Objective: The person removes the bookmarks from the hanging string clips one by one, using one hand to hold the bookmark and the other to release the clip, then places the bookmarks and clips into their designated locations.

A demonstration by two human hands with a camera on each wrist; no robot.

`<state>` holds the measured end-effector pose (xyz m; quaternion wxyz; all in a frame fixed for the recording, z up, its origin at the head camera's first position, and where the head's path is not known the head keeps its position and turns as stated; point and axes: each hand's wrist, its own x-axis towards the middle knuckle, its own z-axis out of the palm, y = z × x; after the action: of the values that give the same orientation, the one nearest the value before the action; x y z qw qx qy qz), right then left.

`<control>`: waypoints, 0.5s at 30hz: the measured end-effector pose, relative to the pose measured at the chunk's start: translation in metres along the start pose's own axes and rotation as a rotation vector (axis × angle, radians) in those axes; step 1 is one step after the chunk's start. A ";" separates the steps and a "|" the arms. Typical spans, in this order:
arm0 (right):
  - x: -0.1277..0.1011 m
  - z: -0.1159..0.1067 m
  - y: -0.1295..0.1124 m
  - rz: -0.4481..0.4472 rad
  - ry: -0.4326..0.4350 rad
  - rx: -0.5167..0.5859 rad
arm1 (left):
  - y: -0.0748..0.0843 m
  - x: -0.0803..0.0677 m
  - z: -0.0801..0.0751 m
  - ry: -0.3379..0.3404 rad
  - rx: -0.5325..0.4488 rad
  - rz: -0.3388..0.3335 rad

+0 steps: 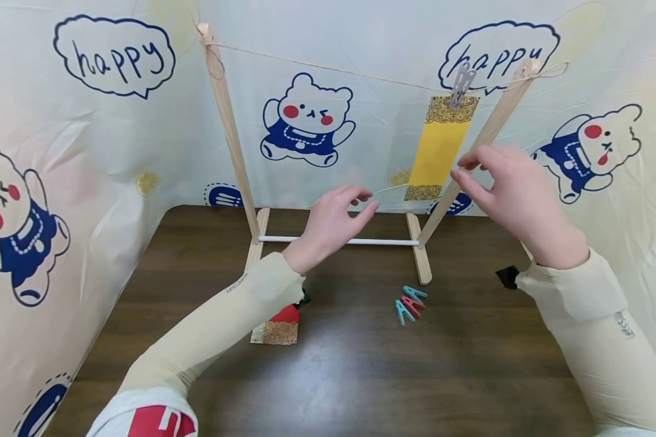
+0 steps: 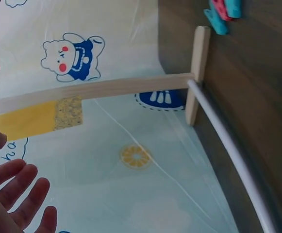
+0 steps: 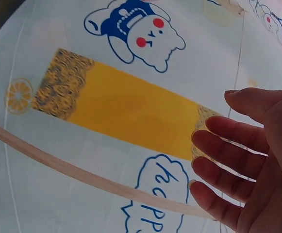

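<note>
I noted the long yellow paper strip with patterned ends hanging pegged on the string line. My left hand and right hand hovered nearby, fingers relaxed, holding nothing.

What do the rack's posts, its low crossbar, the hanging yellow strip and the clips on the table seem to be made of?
Posts: probably unfinished wood, pale tan, matte, flat like slats.
Crossbar: a smooth white round rod, perhaps plastic or painted; I cannot tell which.
Yellow strip: likely paper, thin, flat, with printed patterned ends.
Clips: seemingly plastic, in solid teal and red.
</note>
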<state>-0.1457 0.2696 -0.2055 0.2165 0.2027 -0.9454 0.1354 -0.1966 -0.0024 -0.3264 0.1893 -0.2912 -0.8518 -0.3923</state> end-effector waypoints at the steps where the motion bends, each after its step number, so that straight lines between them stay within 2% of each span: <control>1: 0.003 -0.003 0.000 0.011 0.007 -0.006 | 0.001 0.004 0.001 -0.002 -0.016 -0.004; 10: 0.035 -0.027 0.007 0.017 0.114 -0.006 | 0.005 0.037 0.010 -0.015 -0.193 -0.112; 15: 0.050 -0.035 0.008 0.030 0.158 0.032 | 0.007 0.048 0.021 -0.007 -0.260 -0.130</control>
<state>-0.1782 0.2719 -0.1534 0.2850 0.1804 -0.9261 0.1692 -0.2307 0.0349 -0.3089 0.1209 -0.2589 -0.8115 -0.5098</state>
